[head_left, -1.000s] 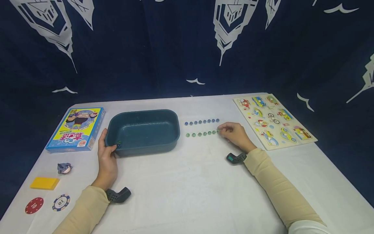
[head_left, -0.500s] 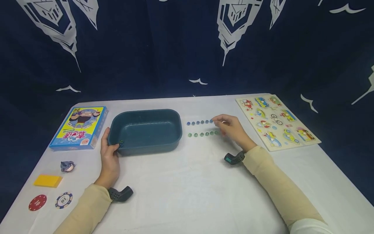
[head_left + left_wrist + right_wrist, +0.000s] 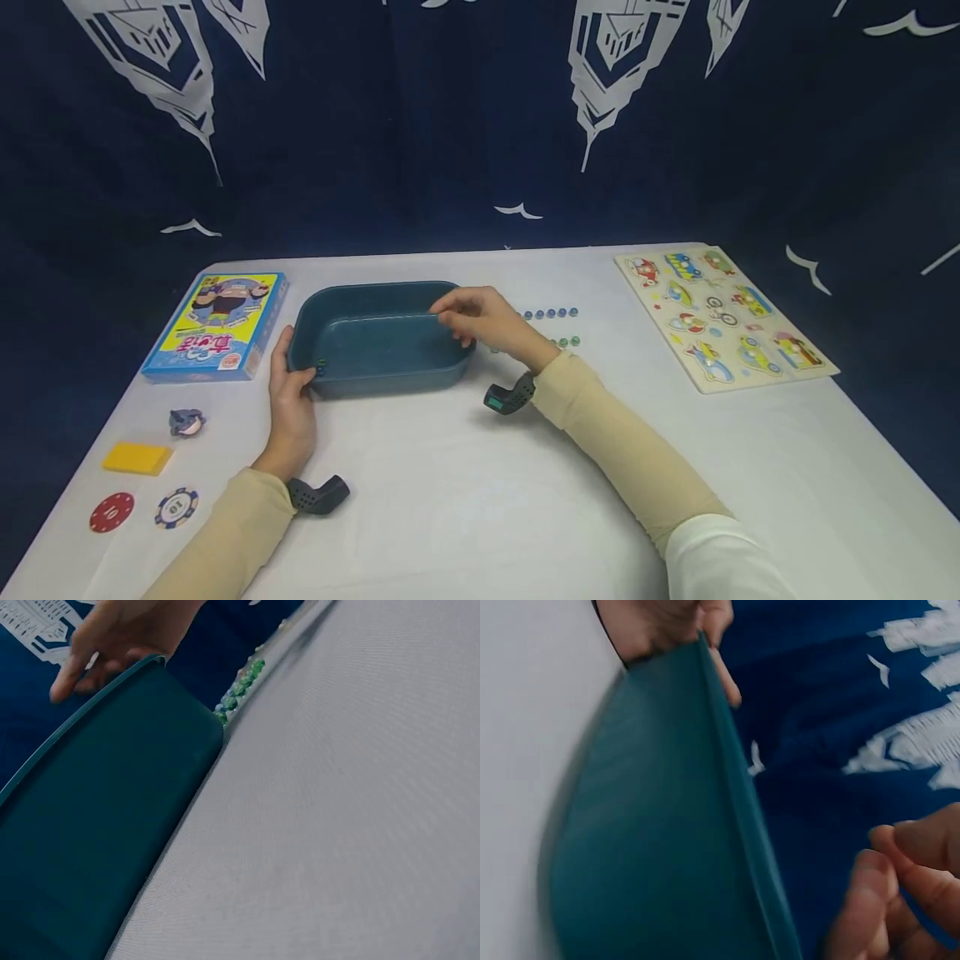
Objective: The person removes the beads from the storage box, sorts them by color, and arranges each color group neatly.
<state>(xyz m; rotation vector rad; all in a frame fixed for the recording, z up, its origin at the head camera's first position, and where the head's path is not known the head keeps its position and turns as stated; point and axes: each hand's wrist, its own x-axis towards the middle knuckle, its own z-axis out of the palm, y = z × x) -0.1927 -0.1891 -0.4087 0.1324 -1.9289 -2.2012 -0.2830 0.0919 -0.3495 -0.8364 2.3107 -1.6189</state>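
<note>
My left hand (image 3: 292, 410) grips the left end of a dark teal plastic basin (image 3: 390, 387), thumb at the near rim and fingers along the outer side. Two small marbles (image 3: 321, 367), one green and one dark blue, lie in the basin's near left corner, beside that thumb. My right hand (image 3: 491, 321) hovers over the basin's right end with its fingers loosely bent; no marble shows between the fingertips. To the right of the basin lie a row of blue marbles (image 3: 551, 313) and a row of green marbles (image 3: 575, 341), both partly hidden by the right hand.
A wooden picture puzzle board (image 3: 716, 325) lies at the right. Along the left side are a blue and yellow box (image 3: 213, 329), a small shark figure (image 3: 187, 422), a yellow block (image 3: 138, 458), a red chip (image 3: 112, 512) and a white and blue chip (image 3: 177, 508).
My right hand has gone from the right end of the green row to the blue row, then left over the basin. The left hand keeps its hold. The view has shifted slightly.
</note>
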